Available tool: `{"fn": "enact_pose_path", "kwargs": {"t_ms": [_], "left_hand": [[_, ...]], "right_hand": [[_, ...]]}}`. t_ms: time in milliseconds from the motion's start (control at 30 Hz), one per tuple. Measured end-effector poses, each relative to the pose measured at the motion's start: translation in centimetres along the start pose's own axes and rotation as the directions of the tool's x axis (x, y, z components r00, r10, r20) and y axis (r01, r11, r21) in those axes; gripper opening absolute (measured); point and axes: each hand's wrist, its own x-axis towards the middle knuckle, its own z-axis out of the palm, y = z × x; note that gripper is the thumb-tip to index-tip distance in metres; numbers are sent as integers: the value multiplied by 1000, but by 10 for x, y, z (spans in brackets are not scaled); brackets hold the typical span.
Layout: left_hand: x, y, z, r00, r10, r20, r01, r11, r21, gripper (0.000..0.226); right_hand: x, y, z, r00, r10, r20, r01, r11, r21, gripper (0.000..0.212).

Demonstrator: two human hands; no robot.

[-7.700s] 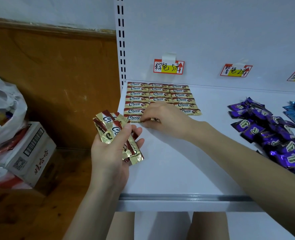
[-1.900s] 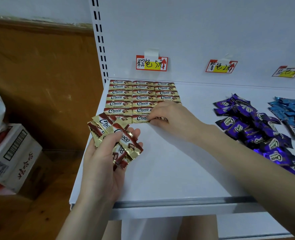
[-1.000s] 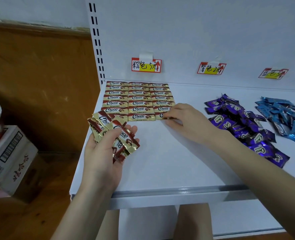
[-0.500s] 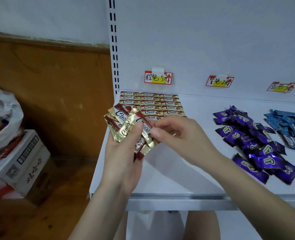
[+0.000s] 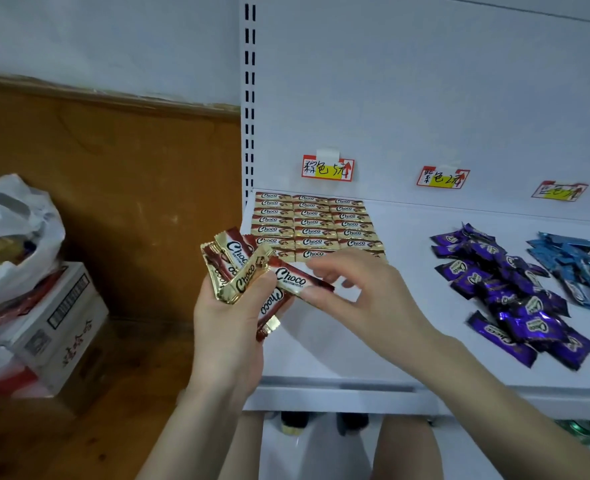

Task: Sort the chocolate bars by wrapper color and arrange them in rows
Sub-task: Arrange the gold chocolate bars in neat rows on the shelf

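My left hand grips a fanned bunch of gold-and-brown Choco bars just off the white shelf's left front corner. My right hand pinches one gold-and-brown bar at the bunch's right side, its far end still by my left thumb. Behind my hands, several gold-and-brown bars lie in three neat columns at the shelf's back left. A loose heap of purple bars lies to the right, and a heap of blue bars at the far right.
Three handwritten price tags hang on the shelf's back panel. The slotted upright bounds the shelf on the left. On the wooden floor at left stand a cardboard box and a white plastic bag.
My right hand left the front row of laid bars, came back to the bunch and now pulls one bar out to the right. The camera swung slightly.
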Motion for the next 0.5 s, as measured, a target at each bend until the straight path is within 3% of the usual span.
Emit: {"fn": "enact_pose_path", "kwargs": {"t_ms": [67,133,367,500], "left_hand": [[0,0,-1,1000,-8,-25,7,1000,-11,36],[0,0,-3,999,-14,-52,13,1000,-12,35],[-1,6,-19,986,24,-166,-18,999,38,38],[-1,6,-22,986,36,-160,-32,999,24,37]], "right_hand": [[-2,0,8,988,-152,14,152,983,-104,34],[1,2,12,980,-197,11,197,974,-115,31],[31,22,15,994,-17,108,33,989,-144,12],[43,25,30,958,-48,283,116,967,-229,12]]}}
